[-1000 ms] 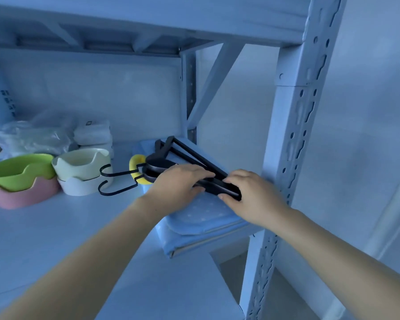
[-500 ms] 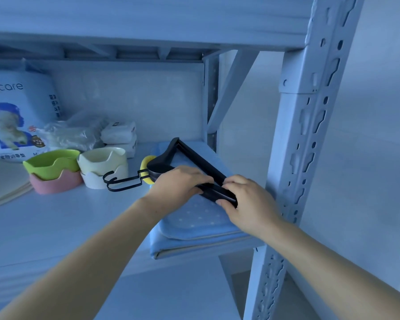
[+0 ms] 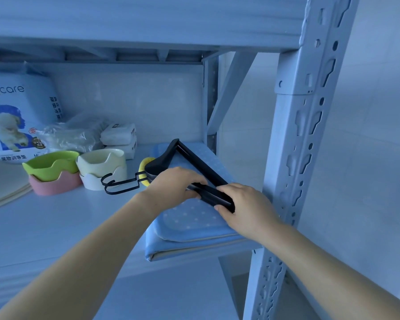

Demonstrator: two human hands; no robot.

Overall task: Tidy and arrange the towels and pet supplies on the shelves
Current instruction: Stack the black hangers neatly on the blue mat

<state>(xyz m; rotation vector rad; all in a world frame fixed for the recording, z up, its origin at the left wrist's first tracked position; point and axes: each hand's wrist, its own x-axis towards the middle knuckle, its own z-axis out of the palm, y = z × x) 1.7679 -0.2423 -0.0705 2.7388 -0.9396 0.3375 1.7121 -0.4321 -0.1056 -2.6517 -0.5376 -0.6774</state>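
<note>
My left hand (image 3: 174, 184) lies over the middle of the hangers (image 3: 202, 166), fingers curled down round the bars; my right hand (image 3: 247, 207) grips their near end, thumb underneath and fingers over the top, so both hands are closed on the one bundle. The hangers lie flat on the blue pad (image 3: 194, 219) at the right end of the shelf (image 3: 56, 215), close to its front right corner and just beside the post (image 3: 293, 158). Their hooks (image 3: 121, 183) reach left past the pad's edge over bare shelf, toward the stacked bowls (image 3: 97, 167); whether they touch the lowest bowl I cannot tell. A yellow piece (image 3: 143, 163) shows under the necks, too hidden to name. I judge the hangers light, stiff and smooth, several nested together, so they may slide on one another and fan out if my squeeze slackens. The best hold seems to be where I have them, across the stacked bars and at the end, pressing them together. The thin hooks could snag a bowl if swung, and the soft pad beneath would rumple if I dragged rather than lifted.
</note>
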